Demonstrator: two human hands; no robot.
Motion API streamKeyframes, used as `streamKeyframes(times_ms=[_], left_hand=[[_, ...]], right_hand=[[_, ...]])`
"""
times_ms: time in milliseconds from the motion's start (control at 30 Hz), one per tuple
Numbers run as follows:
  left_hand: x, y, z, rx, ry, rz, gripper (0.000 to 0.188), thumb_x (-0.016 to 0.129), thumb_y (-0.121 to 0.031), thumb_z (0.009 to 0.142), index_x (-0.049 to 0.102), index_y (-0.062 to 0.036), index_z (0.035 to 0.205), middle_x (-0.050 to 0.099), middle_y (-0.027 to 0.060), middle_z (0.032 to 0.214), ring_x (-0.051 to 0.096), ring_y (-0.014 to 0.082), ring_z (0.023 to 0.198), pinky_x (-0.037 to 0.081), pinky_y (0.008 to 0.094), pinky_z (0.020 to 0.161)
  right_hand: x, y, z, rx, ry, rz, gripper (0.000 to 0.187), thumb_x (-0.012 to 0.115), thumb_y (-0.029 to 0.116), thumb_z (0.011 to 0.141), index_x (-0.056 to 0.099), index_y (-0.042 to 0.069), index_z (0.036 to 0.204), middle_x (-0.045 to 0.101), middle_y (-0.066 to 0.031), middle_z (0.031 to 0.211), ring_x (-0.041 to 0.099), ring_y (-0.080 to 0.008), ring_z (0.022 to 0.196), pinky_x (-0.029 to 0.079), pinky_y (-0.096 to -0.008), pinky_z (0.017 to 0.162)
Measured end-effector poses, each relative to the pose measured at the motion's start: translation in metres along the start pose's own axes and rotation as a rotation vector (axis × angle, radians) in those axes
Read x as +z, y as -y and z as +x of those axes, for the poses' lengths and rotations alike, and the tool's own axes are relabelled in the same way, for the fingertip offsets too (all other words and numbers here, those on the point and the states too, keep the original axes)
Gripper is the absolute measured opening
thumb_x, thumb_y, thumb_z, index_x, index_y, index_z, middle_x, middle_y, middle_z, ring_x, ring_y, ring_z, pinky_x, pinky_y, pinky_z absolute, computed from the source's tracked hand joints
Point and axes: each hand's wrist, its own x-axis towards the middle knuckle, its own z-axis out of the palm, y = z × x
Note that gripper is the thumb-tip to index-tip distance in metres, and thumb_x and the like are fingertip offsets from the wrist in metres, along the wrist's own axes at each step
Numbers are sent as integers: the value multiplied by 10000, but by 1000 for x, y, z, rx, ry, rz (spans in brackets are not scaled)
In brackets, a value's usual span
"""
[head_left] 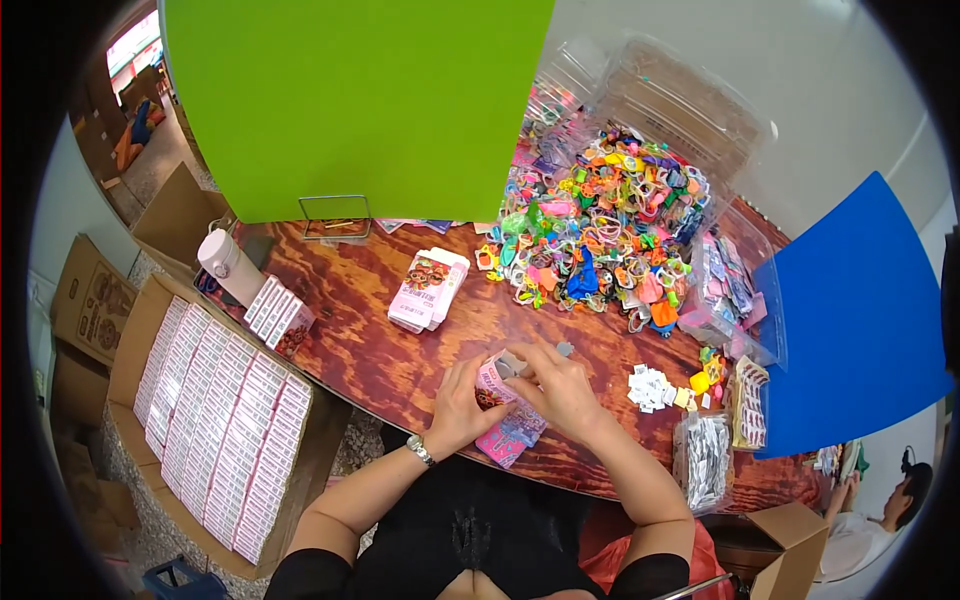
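my left grip (460,408) curls round the pink box (489,381) at the tabletop's (345,297) near edge, likely steadying it, while my right grip (558,390) meets its open end, pinching or not i cannot tell.

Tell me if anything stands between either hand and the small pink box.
Nothing visible does. The left hand holds the small pink box, and the right hand is at its upper end. The patterned packet lies nearer the person's body, not between them.
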Motion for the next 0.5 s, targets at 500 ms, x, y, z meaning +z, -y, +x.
streamKeyframes(times_ms=[500], left_hand=[[-27, -5, -7, -176, 76, -382, 917, 813, -300, 786, 337, -67, 1534, 447, 227, 1497, 449, 361, 1392, 390, 439, 1127]], right_hand=[[46, 2, -32, -148, -382, -61, 128, 659, 51, 954, 705, -8, 1057, 658, -168, 1150, 644, -297, 1050, 522, -389, 922]])
